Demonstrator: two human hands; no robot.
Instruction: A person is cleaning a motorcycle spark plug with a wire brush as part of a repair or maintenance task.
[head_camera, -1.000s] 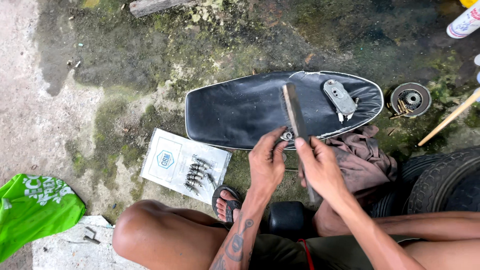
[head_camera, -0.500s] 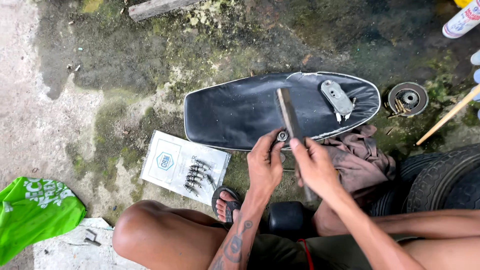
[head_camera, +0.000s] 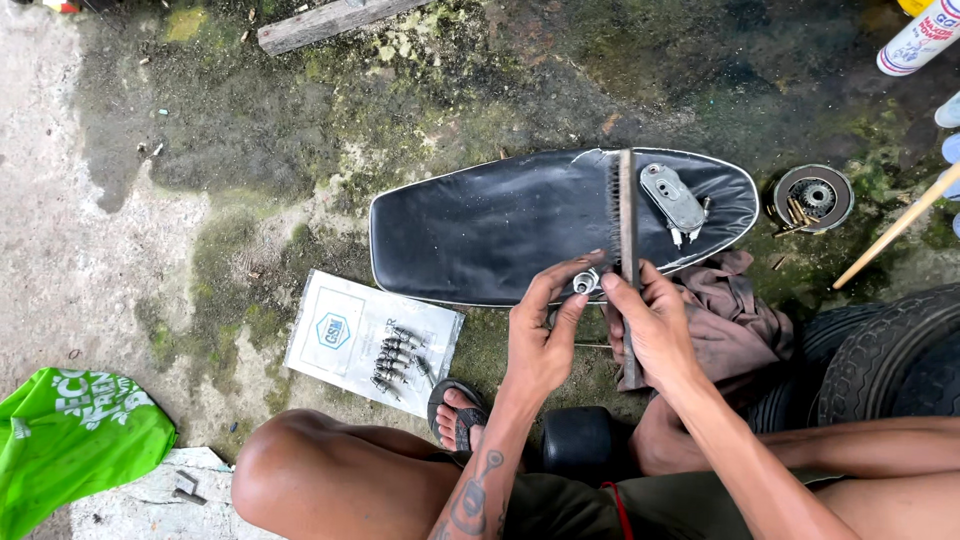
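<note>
We pinch a small metal part (head_camera: 586, 283) tight in our left hand (head_camera: 545, 335) over the black seat's (head_camera: 480, 225) near edge so the brush (head_camera: 626, 235), gripped by our right hand (head_camera: 655, 325), can reach it.

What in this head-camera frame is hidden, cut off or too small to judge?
- Small metal part in the left hand: fingers cover most of it; its kind is unclear.
- Wire brush: the right hand hides its handle's middle.
- Spray can: cut off by the top edge.
- Tyre: cut off by the right edge.
- Small bolts on the white packet: too small to count.
</note>
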